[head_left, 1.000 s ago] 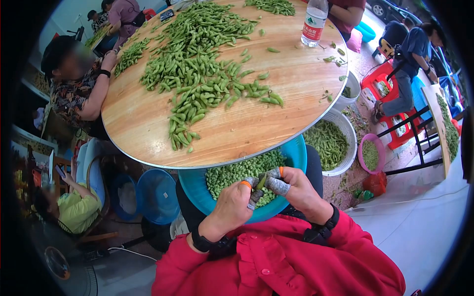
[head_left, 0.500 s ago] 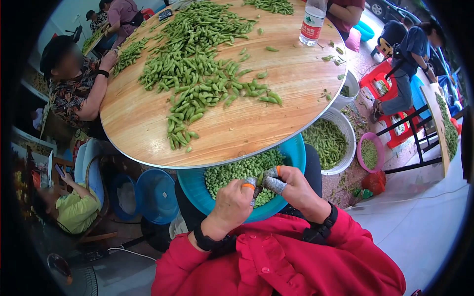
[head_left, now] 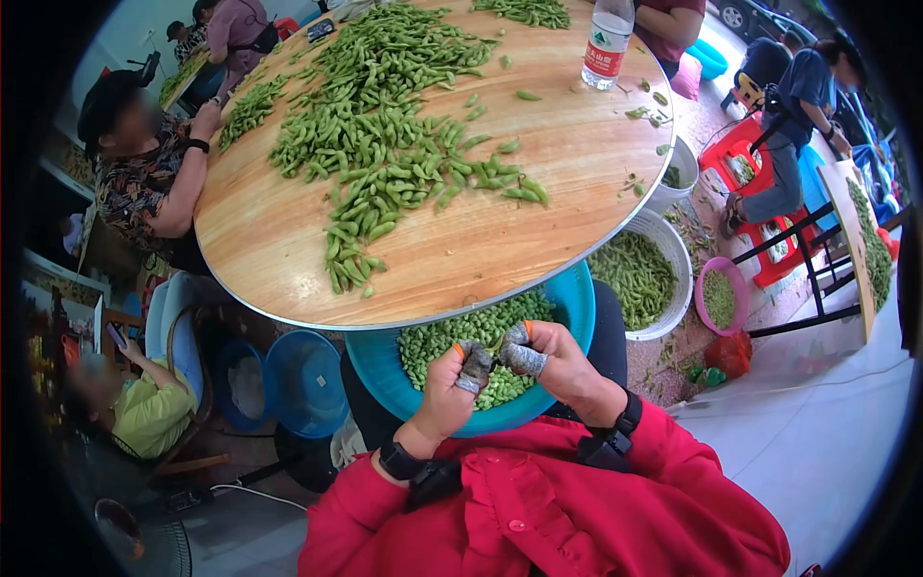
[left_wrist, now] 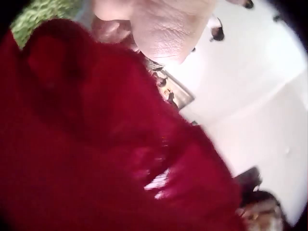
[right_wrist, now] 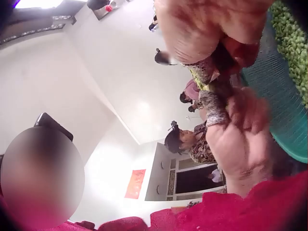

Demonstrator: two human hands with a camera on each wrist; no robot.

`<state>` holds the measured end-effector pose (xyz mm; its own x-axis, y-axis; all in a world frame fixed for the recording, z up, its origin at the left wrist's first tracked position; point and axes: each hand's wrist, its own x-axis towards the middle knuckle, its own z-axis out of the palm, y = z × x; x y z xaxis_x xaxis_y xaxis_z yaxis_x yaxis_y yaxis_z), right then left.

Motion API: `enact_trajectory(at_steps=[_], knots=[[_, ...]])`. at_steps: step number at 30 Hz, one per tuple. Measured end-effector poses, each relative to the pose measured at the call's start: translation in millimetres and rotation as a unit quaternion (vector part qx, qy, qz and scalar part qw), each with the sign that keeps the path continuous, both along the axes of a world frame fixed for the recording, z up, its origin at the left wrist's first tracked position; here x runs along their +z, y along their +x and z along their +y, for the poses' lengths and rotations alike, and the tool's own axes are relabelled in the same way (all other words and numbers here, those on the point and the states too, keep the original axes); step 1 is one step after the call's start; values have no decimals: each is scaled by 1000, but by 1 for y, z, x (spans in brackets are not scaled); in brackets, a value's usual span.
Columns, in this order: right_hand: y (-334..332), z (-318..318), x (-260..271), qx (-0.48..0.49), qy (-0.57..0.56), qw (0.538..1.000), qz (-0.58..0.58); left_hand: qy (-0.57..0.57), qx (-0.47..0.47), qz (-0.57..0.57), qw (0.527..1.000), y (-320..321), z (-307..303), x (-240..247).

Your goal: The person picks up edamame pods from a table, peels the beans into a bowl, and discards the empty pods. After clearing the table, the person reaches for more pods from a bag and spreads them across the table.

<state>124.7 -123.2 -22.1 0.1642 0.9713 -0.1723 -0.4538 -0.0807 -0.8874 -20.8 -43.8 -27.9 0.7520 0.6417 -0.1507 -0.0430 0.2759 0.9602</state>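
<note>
The table (head_left: 481, 255) is overhanging the teal basin (head_left: 582, 308), blocking its far side; beans (head_left: 421, 344) are lying uncovered beside the left hand (head_left: 447, 389). Right of the pods (head_left: 375, 125), bare wood is stretching up to the bottle (head_left: 606, 50).

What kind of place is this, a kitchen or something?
It looks like a shared work area for shelling beans, though I can't tell whose. Green pods are heaped on a big round table, and a teal basin below holds shelled beans.
</note>
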Motion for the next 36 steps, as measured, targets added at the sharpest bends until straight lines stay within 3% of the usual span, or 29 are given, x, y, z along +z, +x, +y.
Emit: enact_trajectory(at_steps=[2,5,6,9,12,14,15,17,19,21,22,23,28,31,34,36], knots=[[-2,2,0,-5,21,999,-38,-294,-29,-102,950,-4,6,-1],[-1,2,-6,-3,20,991,-135,-114,-15,66,991,-2,5,1],[0,1,-8,-4,6,987,-160,-9,-31,69,997,-3,5,2],[-5,5,-7,-14,7,969,-246,97,-13,84,992,-3,2,-7],[-15,8,-2,0,27,913,-407,63,4,126,990,-7,6,-25],[-16,6,-7,-19,33,907,-419,19,1,127,992,-9,8,-32],[-14,7,-10,-29,37,904,-424,73,1,144,987,-9,9,-31],[7,1,-6,-80,19,898,-433,178,2,179,968,-10,10,-28],[43,-9,-10,-152,-32,877,-455,302,16,227,926,-9,24,6],[78,-24,-8,-193,-125,850,-474,431,53,242,868,-7,46,25],[82,-26,-18,-215,-76,831,-508,494,82,263,825,-5,62,30],[102,-39,-19,-256,-125,823,-491,554,111,282,775,-1,78,34],[111,-54,-18,-262,-178,848,-425,618,67,453,640,27,142,45],[107,-54,-29,-245,-150,868,-406,606,15,461,648,36,138,43],[95,-42,-10,-220,-140,886,-384,623,-21,390,678,36,108,38],[89,-37,-8,-202,-129,903,-356,644,-3,281,711,28,96,28]])
